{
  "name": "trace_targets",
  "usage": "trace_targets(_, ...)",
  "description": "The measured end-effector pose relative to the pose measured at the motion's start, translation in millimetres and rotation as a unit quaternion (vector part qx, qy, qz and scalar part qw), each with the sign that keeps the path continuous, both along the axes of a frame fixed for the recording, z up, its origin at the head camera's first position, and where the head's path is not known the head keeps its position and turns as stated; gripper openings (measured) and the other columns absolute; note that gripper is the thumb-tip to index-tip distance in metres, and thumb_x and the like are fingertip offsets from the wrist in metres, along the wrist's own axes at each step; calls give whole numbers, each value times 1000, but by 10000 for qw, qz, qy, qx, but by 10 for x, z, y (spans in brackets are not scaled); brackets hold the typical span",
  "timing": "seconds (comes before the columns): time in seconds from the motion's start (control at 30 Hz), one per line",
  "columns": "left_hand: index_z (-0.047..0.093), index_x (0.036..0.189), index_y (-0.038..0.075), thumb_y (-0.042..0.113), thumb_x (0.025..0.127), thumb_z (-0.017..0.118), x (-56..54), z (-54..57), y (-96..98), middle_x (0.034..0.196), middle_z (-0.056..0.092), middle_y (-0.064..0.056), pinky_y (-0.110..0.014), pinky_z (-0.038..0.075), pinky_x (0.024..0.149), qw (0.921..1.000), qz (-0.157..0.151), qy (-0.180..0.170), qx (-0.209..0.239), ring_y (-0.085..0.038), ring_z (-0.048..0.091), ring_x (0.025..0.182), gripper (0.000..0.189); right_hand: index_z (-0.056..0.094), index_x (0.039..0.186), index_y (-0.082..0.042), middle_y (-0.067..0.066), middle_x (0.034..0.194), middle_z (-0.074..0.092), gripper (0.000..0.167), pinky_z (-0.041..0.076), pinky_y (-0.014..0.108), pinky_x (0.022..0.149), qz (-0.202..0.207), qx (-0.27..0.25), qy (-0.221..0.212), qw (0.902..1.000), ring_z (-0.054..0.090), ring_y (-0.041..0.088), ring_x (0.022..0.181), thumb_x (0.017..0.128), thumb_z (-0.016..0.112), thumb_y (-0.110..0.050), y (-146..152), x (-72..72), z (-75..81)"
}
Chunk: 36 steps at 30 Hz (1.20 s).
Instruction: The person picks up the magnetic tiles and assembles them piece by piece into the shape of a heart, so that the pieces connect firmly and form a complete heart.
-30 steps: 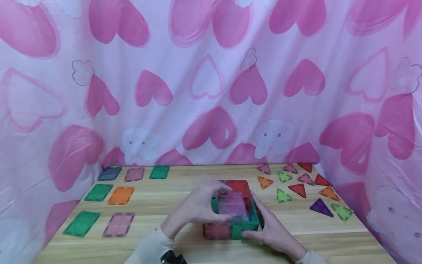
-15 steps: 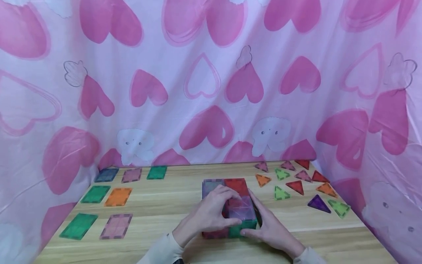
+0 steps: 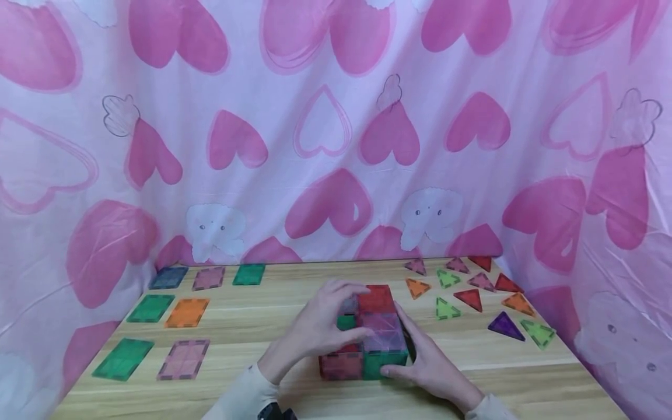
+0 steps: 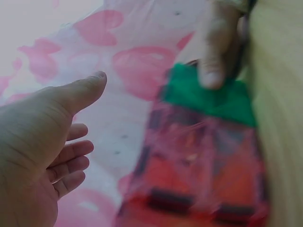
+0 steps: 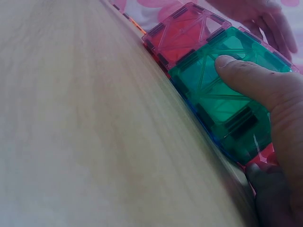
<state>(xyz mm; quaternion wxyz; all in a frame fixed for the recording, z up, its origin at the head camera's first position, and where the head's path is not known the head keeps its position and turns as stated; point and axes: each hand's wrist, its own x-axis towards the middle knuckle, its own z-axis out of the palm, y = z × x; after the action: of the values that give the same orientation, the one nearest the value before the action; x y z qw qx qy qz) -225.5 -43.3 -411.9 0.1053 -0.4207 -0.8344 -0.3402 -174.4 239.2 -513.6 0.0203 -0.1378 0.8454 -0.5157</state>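
Note:
A box of translucent magnetic tiles (image 3: pixel 341 366) stands on the table, with red and green squares along its front. On its top right lie a red tile (image 3: pixel 377 298) at the back and a pink tile (image 3: pixel 385 332) in front. The front left of the top is uncovered and shows green inside. My right hand (image 3: pixel 433 364) grips the box's right front corner, thumb on the green front tile (image 5: pixel 227 97). My left hand (image 3: pixel 320 326) hovers over the box's left part, fingers loosely bent and nothing held; the left wrist view shows this hand (image 4: pixel 42 142) apart from the box.
Square tiles lie at the left, among them an orange tile (image 3: pixel 187 312), a green tile (image 3: pixel 123 359) and a pink tile (image 3: pixel 184 359). Several triangle tiles spread at the right, including a purple triangle (image 3: pixel 506 325). A heart-printed curtain (image 3: pixel 336 128) hangs behind the table (image 3: pixel 247 326).
My left hand brought the pink tile down onto the box's front right top and let go, then drew back left. My right hand has kept its grip on the box.

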Motion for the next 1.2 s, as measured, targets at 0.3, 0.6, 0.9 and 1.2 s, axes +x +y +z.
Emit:
trace_targets(0.3, 65, 153, 26, 39, 90, 96, -92, 157, -814, 153, 66, 7, -58, 54, 113, 9950, 801, 175, 566, -19, 58, 143, 71, 12, 180, -34, 5, 185, 21, 127, 20, 73, 130, -44, -56, -262, 9996, 22, 40, 169, 86, 98, -42, -53, 2, 14)
trace_targets(0.6, 64, 154, 27, 34, 90, 96, 134, -342, -1877, 153, 66, 5, -62, 59, 102, 9816, 1872, -205, 317, -27, 62, 139, 71, 10, 178, -42, 6, 184, 23, 127, 24, 74, 128, -23, 21, -272, 9996, 25, 40, 168, 87, 97, -44, -33, -22, 2)
trace_targets(0.9, 59, 158, 15, 33, 93, 94, 254, -492, -2664, 147, 67, -16, -40, 67, 80, 9584, 1976, -2045, 259, -23, 73, 116, 76, 7, 178, -41, 6, 184, 23, 127, 23, 69, 129, 72, 4, -123, 9999, 24, 37, 168, 88, 97, -41, 14, -10, -48)
trace_targets(1.2, 74, 141, 16, 56, 76, 100, 267, -565, -2996, 144, 71, -3, -38, 56, 105, 9563, 2333, -1126, -1354, -34, 65, 133, 81, 10, 179, -39, 8, 184, 24, 126, 23, 74, 128, 36, -5, -150, 9999, 25, 41, 168, 88, 97, -40, 14, -12, -4)
